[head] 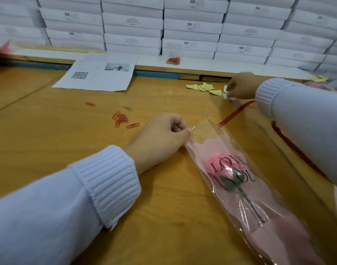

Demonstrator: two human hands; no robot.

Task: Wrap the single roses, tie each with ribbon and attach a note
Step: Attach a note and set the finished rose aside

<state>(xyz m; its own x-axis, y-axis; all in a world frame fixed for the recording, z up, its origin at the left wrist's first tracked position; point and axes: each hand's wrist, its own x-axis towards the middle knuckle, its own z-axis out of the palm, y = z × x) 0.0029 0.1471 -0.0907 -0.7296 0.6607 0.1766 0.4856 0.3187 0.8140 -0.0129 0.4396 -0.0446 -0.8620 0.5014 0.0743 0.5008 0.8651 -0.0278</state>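
Note:
A pink rose (220,167) with a green stem lies inside a clear and pink sleeve (259,217) printed "LOVE YOU", slanting from the table's middle toward the lower right. My left hand (162,138) pinches the sleeve's top left corner, with what looks like a silver paper clip at its fingertips. My right hand (242,86) reaches far right and its fingers close on small white notes (226,92). A red ribbon (234,113) runs from the sleeve's top toward my right wrist.
Yellow-green notes (204,87) lie left of my right hand. Several red paper clips (120,119) are scattered left of my left hand, more (173,60) on the white ledge. A printed sheet (98,75) lies at the back. Stacked white boxes (192,25) wall the rear.

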